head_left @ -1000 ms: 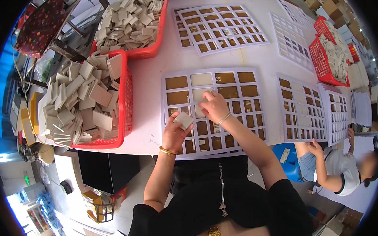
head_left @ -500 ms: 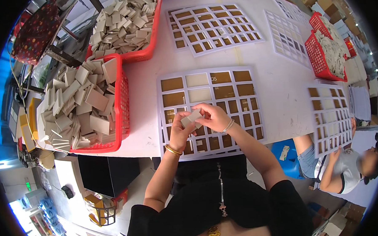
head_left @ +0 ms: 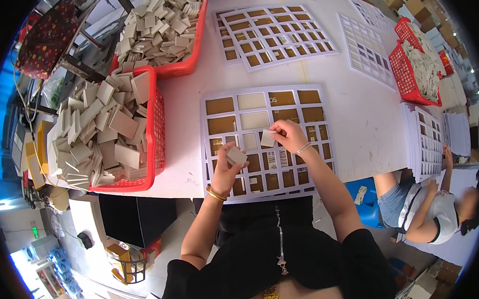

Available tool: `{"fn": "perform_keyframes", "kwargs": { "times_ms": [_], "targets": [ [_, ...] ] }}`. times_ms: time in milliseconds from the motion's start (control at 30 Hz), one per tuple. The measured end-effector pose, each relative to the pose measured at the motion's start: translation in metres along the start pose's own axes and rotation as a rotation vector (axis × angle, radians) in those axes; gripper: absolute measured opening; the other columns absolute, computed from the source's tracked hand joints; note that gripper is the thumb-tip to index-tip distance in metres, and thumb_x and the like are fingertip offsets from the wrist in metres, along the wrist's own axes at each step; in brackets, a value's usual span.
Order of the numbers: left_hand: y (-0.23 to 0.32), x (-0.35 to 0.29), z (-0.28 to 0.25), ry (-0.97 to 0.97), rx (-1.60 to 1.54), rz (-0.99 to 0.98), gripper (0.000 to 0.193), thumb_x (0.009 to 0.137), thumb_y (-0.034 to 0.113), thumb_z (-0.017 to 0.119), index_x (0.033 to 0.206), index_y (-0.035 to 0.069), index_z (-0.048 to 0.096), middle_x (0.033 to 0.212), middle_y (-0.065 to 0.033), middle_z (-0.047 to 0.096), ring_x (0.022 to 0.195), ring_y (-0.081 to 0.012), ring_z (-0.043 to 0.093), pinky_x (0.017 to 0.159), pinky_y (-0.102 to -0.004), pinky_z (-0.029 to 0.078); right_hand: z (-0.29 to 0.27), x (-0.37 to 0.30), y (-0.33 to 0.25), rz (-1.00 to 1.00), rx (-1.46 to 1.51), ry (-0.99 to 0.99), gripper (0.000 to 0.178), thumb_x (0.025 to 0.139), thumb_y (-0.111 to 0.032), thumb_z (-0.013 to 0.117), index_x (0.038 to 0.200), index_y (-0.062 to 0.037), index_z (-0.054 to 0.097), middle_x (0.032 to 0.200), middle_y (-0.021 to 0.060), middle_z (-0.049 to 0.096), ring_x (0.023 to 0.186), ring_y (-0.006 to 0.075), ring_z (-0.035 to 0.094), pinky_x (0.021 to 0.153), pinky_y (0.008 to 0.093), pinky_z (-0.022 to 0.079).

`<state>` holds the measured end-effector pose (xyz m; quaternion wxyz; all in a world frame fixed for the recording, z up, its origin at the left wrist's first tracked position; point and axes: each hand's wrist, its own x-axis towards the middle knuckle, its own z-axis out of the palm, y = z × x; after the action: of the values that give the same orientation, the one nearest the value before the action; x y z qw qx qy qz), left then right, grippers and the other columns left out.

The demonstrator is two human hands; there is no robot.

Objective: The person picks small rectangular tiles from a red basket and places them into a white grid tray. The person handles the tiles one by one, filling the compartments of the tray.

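Observation:
In front of me on the table lies a white grid tray (head_left: 205, 130) with rectangular openings over brown backing. Off-white tiles fill a few openings, such as a large rectangular tile (head_left: 252, 101) in the top row. My left hand (head_left: 225, 170) is closed around a few small off-white tiles (head_left: 236, 156) above the tray's lower left part. Between thumb and fingers, my right hand (head_left: 289, 137) pinches a single small tile (head_left: 268, 138) over the tray's middle.
Red baskets (head_left: 154, 134) heaped with off-white tiles stand at left. More grid trays (head_left: 245, 67) lie at the back, others at right near further red baskets (head_left: 402, 75). At far right, a co-worker (head_left: 427, 216) sits by a stack of grid trays (head_left: 412, 142).
My hands have moved apart; the right has gone right and up, carrying one tile. The left keeps the other tiles. At far right, the co-worker's tray has moved onto the stack.

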<state>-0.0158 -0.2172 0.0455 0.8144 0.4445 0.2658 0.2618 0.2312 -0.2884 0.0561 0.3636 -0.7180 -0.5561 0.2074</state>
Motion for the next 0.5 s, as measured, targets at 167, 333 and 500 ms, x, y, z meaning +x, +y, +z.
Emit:
{"fn": "perform_keyframes", "kwargs": {
  "times_ms": [167,333,500],
  "targets": [
    [0.002,0.001,0.001,-0.027,0.072,0.023,0.059,0.084,-0.007,0.057,0.134,0.009,0.031,0.119,-0.0104,0.048,0.109,-0.0222,0.056,0.082,-0.0337,0.055,0.0,0.002,-0.008,-0.164,-0.225,0.025,0.017,0.071,-0.01,0.073,0.086,-0.0131,0.067,0.082,0.0018,0.059,0.078,0.0208,0.054,0.069,0.0361,0.043],
    [-0.001,0.002,0.003,0.052,0.19,0.011,0.059,0.082,0.001,0.066,0.131,0.009,0.034,0.106,-0.0096,0.057,0.098,-0.0194,0.06,0.071,-0.0279,0.054,0.01,-0.002,-0.01,-0.225,-0.486,-0.001,0.022,0.066,-0.012,0.074,0.086,-0.0167,0.068,0.09,-0.001,0.052,0.094,0.0209,0.05,0.08,0.0381,0.038],
    [0.0,0.001,0.01,0.067,0.814,0.371,0.051,0.076,0.007,0.074,0.12,0.005,0.049,0.102,-0.008,0.06,0.088,-0.0172,0.06,0.071,-0.0287,0.05,0.008,-0.009,-0.036,-0.103,-0.172,0.062,0.026,0.074,-0.015,0.073,0.098,-0.0106,0.064,0.087,0.0024,0.058,0.074,0.0176,0.056,0.067,0.0329,0.045]
  ]
}}
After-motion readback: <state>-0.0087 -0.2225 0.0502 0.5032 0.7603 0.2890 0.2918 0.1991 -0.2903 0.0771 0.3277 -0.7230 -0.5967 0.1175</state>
